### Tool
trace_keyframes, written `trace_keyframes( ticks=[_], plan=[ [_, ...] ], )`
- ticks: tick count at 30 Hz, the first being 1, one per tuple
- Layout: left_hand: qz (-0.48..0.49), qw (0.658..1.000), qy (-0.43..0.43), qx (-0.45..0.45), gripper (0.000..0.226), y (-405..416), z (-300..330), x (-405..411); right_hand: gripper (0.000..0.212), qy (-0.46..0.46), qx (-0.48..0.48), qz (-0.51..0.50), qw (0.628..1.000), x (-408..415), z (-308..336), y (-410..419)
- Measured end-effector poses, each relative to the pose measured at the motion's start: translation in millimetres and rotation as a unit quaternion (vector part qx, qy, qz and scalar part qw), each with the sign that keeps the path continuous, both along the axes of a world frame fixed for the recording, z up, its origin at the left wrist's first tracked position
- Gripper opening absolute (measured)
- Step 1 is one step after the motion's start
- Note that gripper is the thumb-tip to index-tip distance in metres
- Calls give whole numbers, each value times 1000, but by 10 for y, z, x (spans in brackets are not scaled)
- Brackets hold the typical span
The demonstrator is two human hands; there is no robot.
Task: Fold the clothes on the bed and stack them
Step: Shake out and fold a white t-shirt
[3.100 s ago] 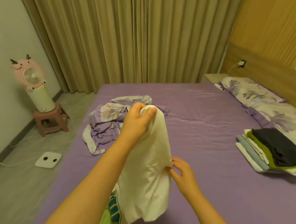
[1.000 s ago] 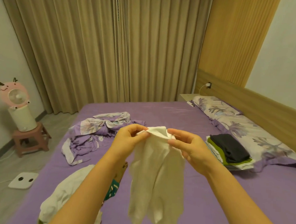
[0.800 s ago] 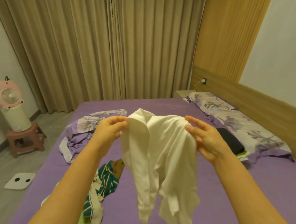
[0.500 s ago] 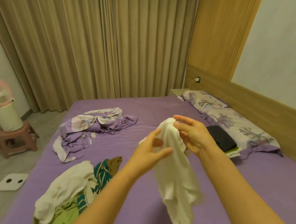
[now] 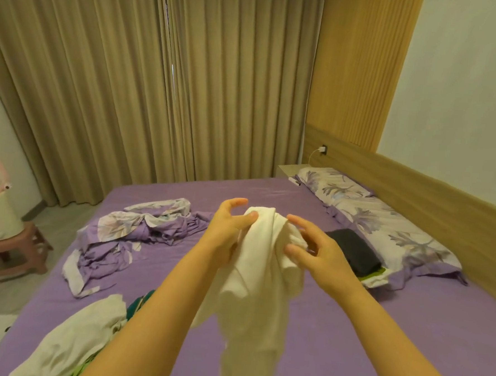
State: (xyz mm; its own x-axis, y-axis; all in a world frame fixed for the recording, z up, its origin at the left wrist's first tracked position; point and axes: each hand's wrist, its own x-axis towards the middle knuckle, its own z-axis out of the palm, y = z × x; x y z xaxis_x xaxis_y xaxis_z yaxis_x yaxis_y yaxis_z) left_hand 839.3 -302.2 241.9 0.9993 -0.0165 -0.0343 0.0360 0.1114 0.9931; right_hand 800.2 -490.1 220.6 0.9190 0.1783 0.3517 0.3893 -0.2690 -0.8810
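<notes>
I am gripping the unfolded white shirt [image 5: 260, 275] in both hands, left hand [image 5: 226, 230] and right hand [image 5: 321, 253]; a folded stack [image 5: 356, 252] is lying far right, an unfolded pile [image 5: 72, 339] is waiting near left.

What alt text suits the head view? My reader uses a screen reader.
Two bare hands, left hand and right hand, hold a crumpled cream cotton shirt up over a purple-sheeted bed. Unfolded clothes lie near left; a folded stack topped by a dark garment sits by floral pillows.

On the bed [image 5: 406, 328], the folded stack [image 5: 356, 252] lies at the right edge against the pillows [image 5: 384, 222], crumpled bedding [image 5: 130, 233] toward the left edge, and unfolded clothes [image 5: 72, 342] at the near left corner.
</notes>
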Motion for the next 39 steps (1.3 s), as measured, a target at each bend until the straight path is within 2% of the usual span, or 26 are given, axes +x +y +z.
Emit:
trace_keyframes(
  ticks=[3,4,6,7,8,10,11,14,17,22,25,28,32,35,39],
  plan=[
    [-70,997,-14,19,23,-115,-42,38,25,0,84,-25,996,147,39,-159],
    [-112,991,-25,64,28,-142,-93,37,22,1,95,-30,995,202,64,-209],
    [-185,960,-34,209,52,-228,-170,5,16,-6,92,-31,995,315,121,-285],
    [-187,943,-47,271,62,-296,-214,-12,14,-10,83,-24,996,371,148,-308],
    [-173,931,-79,312,62,-362,-273,-4,13,-13,73,-17,997,427,169,-328],
    [-107,921,-143,345,31,-471,-380,52,14,-14,55,2,998,527,213,-378],
    [-66,923,-140,353,18,-478,-415,93,15,-19,39,7,999,581,229,-421],
    [-37,940,-96,325,34,-379,-435,232,17,-55,-57,-7,997,771,272,-645],
    [-18,951,-78,298,39,-285,-294,297,18,-92,-160,-21,983,943,317,-904],
    [40,954,-106,278,14,-260,-107,473,13,-111,-215,-11,970,1075,369,-1195],
    [73,943,-140,291,12,-271,-16,554,15,-141,-271,-8,952,1139,338,-1279],
    [71,942,-137,296,11,-236,86,591,11,-105,-205,-6,973,1188,298,-1379],
    [72,947,-102,295,24,-123,187,579,13,-18,-86,16,996,1195,248,-1472],
    [84,941,-97,312,36,-30,219,570,18,30,27,-5,999,1250,225,-1456],
    [9,933,-61,355,50,125,209,483,19,60,112,-43,991,1341,231,-1440]
  ],
)
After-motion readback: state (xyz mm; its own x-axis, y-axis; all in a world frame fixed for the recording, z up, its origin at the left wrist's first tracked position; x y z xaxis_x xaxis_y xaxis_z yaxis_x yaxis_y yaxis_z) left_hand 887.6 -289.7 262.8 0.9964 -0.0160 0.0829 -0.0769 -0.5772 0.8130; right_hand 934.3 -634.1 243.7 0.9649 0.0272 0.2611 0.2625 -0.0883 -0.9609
